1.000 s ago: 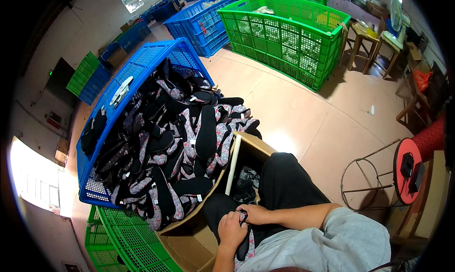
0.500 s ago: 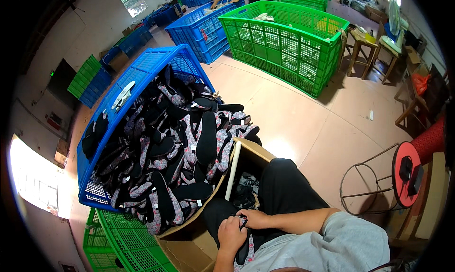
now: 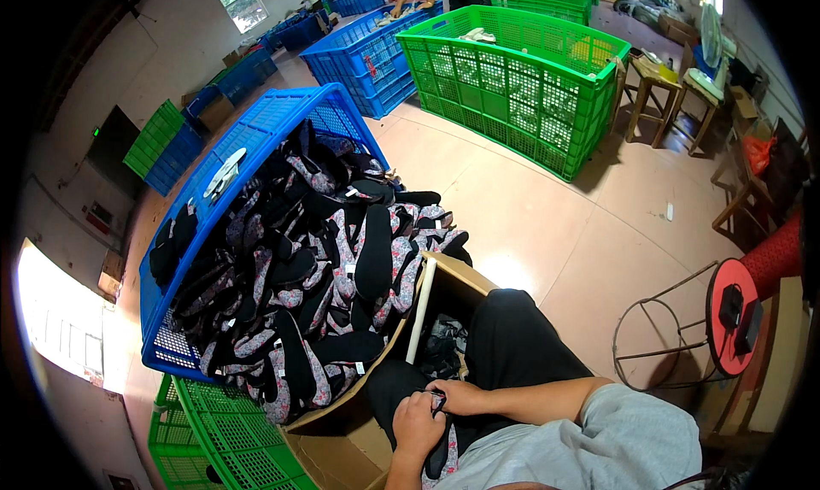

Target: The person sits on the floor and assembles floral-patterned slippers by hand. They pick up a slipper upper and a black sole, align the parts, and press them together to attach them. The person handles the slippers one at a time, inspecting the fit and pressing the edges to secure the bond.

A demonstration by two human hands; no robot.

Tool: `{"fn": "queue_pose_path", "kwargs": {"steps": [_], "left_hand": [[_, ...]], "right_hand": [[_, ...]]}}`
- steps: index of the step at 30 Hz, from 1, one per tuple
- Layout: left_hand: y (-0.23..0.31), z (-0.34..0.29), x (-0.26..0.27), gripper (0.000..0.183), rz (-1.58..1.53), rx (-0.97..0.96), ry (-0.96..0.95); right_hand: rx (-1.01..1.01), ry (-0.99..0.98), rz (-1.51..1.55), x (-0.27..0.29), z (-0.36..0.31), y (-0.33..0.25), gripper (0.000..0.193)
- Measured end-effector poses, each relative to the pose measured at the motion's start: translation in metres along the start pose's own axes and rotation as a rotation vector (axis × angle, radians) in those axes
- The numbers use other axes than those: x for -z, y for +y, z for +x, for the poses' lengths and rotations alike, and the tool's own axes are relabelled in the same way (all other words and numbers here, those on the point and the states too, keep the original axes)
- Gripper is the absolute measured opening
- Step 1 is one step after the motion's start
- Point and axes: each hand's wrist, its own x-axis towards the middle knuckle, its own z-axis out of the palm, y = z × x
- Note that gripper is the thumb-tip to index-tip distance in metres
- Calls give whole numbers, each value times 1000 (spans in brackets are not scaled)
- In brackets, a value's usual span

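Nearest the camera, the person's left hand (image 3: 416, 424) and right hand (image 3: 457, 397) meet over the lap, both sets of fingers closed on one dark slipper (image 3: 437, 451) with a floral lining. The slipper hangs down between the knees against the black trousers, the left hand wrapping its upper part while the right pinches at its top edge, seemingly to steady it while something small there is handled; what exactly sits under the fingertips is too small to tell. Just beyond the hands an open cardboard box (image 3: 448, 281) stands against the left knee, holding a few dark pieces, within easy reach of the lap. Leaning on its far side, a tipped blue crate (image 3: 256, 131) spills a heap of slippers (image 3: 316, 268) onto the floor (image 3: 547, 234), crowding the person's left side. A green crate (image 3: 222, 434) lies at the lower left under the heap. To the right, a wire stand with a red round top (image 3: 726, 319) stands apart. Farther off are a large green crate (image 3: 521, 71), more blue crates (image 3: 376, 50) and wooden stools (image 3: 653, 84).
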Motion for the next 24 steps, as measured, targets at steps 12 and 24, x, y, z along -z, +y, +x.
{"fn": "queue_pose_path", "kwargs": {"steps": [12, 24], "left_hand": [[-1, 0, 0, 18, 17, -20, 8], [-1, 1, 0, 18, 13, -3, -2]], "right_hand": [[38, 17, 5, -5, 3, 8, 47], [7, -1, 13, 0, 1, 0, 49]]}}
